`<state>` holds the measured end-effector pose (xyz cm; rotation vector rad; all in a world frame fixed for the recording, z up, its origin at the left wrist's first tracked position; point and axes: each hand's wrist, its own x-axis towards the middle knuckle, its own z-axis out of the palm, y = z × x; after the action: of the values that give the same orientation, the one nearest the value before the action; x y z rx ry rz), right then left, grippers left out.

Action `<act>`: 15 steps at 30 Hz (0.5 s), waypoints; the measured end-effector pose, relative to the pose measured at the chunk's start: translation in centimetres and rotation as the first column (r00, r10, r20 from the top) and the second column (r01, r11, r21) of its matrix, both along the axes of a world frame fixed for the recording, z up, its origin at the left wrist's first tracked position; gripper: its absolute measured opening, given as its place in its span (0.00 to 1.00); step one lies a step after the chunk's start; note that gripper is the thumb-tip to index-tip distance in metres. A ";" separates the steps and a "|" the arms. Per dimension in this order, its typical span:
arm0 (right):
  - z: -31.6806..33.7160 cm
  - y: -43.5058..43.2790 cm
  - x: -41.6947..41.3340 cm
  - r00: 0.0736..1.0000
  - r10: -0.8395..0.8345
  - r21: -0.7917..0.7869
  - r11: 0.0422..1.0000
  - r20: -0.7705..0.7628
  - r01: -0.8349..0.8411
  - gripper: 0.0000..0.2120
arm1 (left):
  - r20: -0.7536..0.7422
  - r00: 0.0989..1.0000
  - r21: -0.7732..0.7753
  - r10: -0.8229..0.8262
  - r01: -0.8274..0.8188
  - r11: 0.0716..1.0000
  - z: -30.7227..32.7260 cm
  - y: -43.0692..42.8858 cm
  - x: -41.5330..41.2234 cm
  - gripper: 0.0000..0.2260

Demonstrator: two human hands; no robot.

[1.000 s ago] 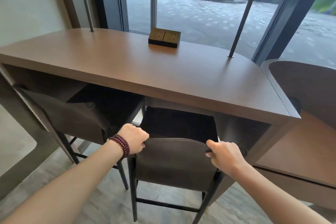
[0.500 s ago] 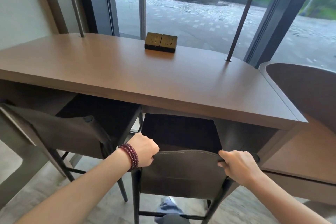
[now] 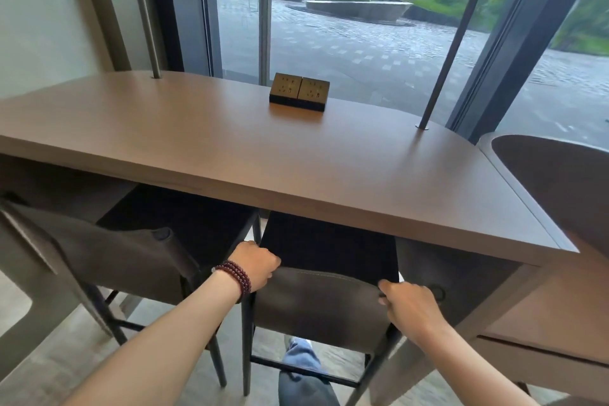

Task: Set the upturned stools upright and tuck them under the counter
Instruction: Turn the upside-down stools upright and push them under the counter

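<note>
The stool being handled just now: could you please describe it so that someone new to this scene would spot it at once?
Start at the long brown counter by the window, with its socket block on top. Two upright dark stools sit tucked beneath its front edge. The stool meant is the right-hand one, gripped at the backrest's corners by the left hand and right hand; the neighbouring stool stands untouched.

Upright stools [image 3: 324,303] (dark-seated) under counter [image 3: 296,168].

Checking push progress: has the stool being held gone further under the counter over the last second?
Yes. The stool slid slightly forward: the counter edge now covers more of its dark seat.
</note>
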<state>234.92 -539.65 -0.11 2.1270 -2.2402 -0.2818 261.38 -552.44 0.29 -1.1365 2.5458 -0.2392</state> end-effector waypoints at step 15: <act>0.5 1.5 -4.7 0.999 0.033 -0.095 0.995 0.004 -0.033 0.08 | -0.158 0.982 -0.069 0.104 -0.116 0.991 -1.1 -1.0 2.1 0.14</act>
<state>230.18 -538.19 0.38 2.1171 -2.1725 -0.1638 263.46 -553.40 -0.78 -1.3697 2.6153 -0.2327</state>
